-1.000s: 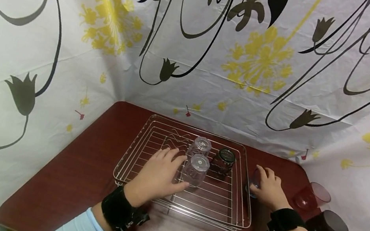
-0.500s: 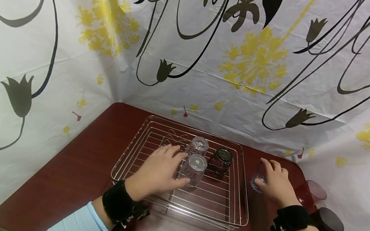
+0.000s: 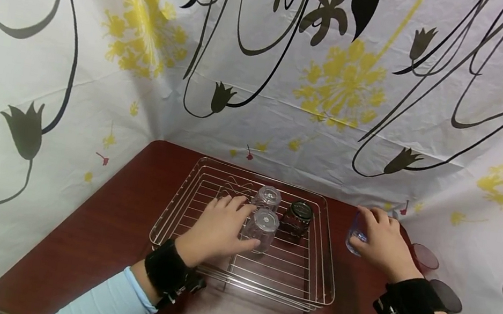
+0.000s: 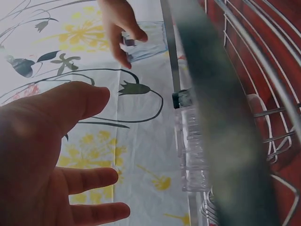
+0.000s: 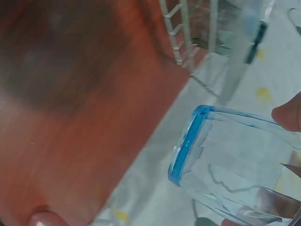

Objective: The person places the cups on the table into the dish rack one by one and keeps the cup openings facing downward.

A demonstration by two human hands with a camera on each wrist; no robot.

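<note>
My right hand [image 3: 382, 243] holds a clear glass with a thick blue base [image 5: 188, 143] above the table, to the right of the wire rack [image 3: 278, 287]. In the right wrist view its blue base points away from the fingers. My left hand [image 3: 216, 228] hovers over the front left part of the rack, fingers spread, holding nothing. Just beside its thumb and index finger stands an upside-down clear glass [image 3: 264, 229]. Behind that is a second upturned clear glass [image 3: 268, 196], with a dark upturned glass [image 3: 297, 217] to the right.
A red glass [image 3: 426, 256] and a dark glass [image 3: 447, 296] stand on the right of the table, partly behind the right forearm. A patterned curtain [image 3: 246, 124] closes off the back and sides of the red-brown table [image 3: 87, 241].
My right hand has risen and moved outward with the blue-based glass, away from the rack's right edge. My left hand has stayed nearly in place over the rack.
</note>
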